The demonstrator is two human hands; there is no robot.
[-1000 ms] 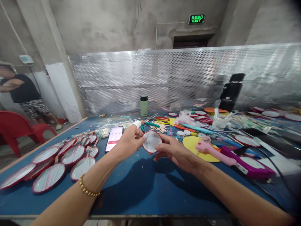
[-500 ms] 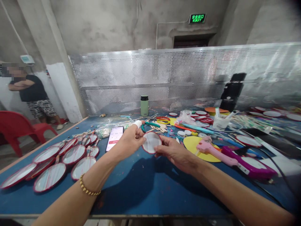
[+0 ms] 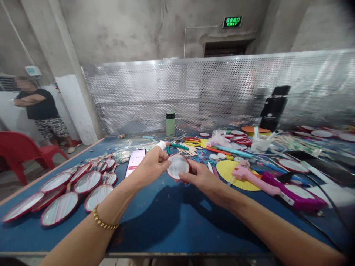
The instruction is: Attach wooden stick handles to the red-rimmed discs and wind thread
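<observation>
— Blue table [image 3: 166, 218], perforated metal screen behind it. Where is the disc?
— Just right of the phone [image 3: 135, 162], raised above the table: a red-rimmed white disc [image 3: 178, 166], pinched by the left hand [image 3: 151, 166] at one edge, right hand [image 3: 201, 178] gripping the other.
— And left of the phone?
— Finished discs [image 3: 69, 186] lying flat

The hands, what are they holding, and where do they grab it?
Both hold one small round disc with a red rim, above the table. The left hand pinches its left edge; the right hand grips its lower right edge.
</observation>
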